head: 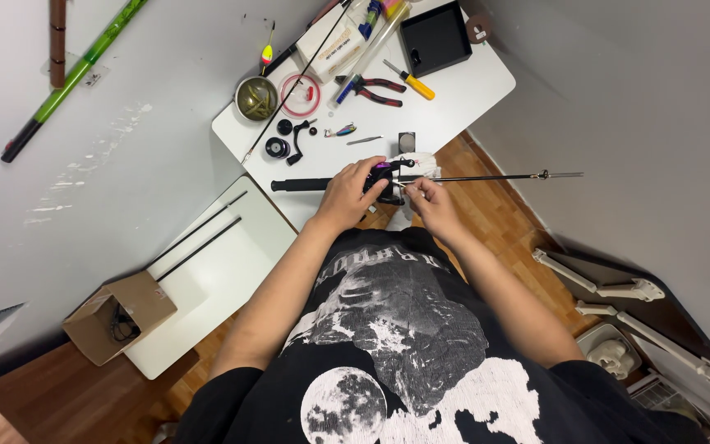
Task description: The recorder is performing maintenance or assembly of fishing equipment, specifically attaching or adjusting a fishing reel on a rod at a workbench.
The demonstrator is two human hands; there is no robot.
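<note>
My left hand (347, 197) grips a black fishing rod (486, 177) at its reel seat, where a black reel with a purple part (384, 174) sits. The rod lies level across the front edge of the white table (462, 90), its handle to the left and its thin tip to the right. My right hand (431, 201) is just right of the reel, fingers pinched together on something small and pale at the reel; what it is cannot be made out.
On the white table lie red-handled pliers (375, 89), a yellow-handled screwdriver (411, 80), a round metal bowl (255, 97), a pink ring of line (300, 94), a black tray (435, 37) and small reel parts (288, 140). A lower white board (223, 279) holds two black rod sections and an open cardboard box (121, 316).
</note>
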